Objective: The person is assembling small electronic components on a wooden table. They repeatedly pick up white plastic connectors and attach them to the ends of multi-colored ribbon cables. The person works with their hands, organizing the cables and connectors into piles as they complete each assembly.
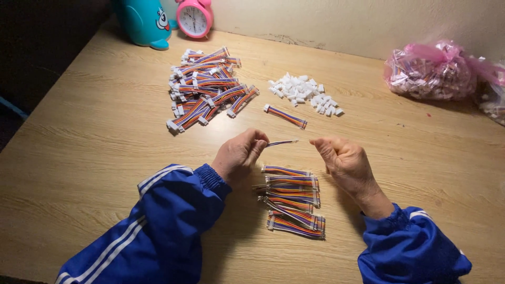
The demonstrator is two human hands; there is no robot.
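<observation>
1. Multicoloured ribbon cable (281, 142), one short flat piece, is being pinched at its left end by the left hand (239, 155); the fingers are closing tight on it, with its free end sticking out to the right, lifted off the wooden tabletop (94, 131) near the middle.
2. Just beyond that free end, the right hand (344, 160) is hovering with its fingertips bunched together; whether it is holding anything small I cannot tell. It is not touching the cable.
3. Between the two wrists, nearer the front edge, a stack of bare ribbon cables (292, 200) is lying in rough rows.
4. Toward the back edge, left of centre, a bigger heap of cables with white plugs (205, 89) is sitting; right of it, a pile of loose white connector housings (305, 92) is spreading out, with a single cable (285, 116) lying just in front.
5. At the back left corner, a pink alarm clock (194, 18) and a teal toy (144, 22) are standing; at the right edge, a pink plastic bag (431, 71) of parts is resting.
6. Both forearms are wearing blue sleeves (152, 231) with white stripes.
</observation>
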